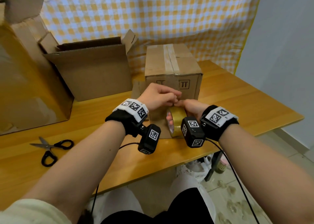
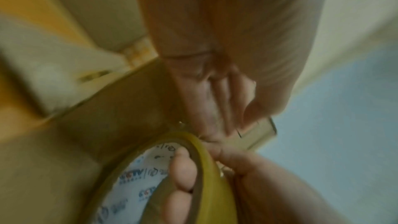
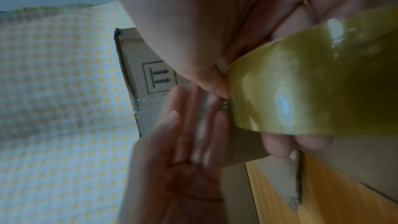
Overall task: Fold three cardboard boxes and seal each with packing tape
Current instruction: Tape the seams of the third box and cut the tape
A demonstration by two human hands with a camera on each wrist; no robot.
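Note:
My right hand (image 1: 186,105) grips a roll of yellowish packing tape (image 1: 176,121), with its fingers (image 2: 183,176) through the core and the thumb on top. My left hand (image 1: 175,96) is curled over the top of the roll, where its fingertips (image 3: 193,108) pinch at the tape's end beside the right thumb. The roll (image 3: 312,83) is held on edge just above a flat piece of cardboard (image 1: 156,120). Right behind the hands stands a closed box (image 1: 171,67) with a tape strip along its top seam. An open box (image 1: 91,70) stands to its left.
Black-handled scissors (image 1: 51,149) lie on the wooden table (image 1: 237,104) at the front left. A big open carton (image 1: 25,81) fills the far left. A yellow checked cloth (image 1: 153,11) hangs behind. The table's right edge drops to a tiled floor.

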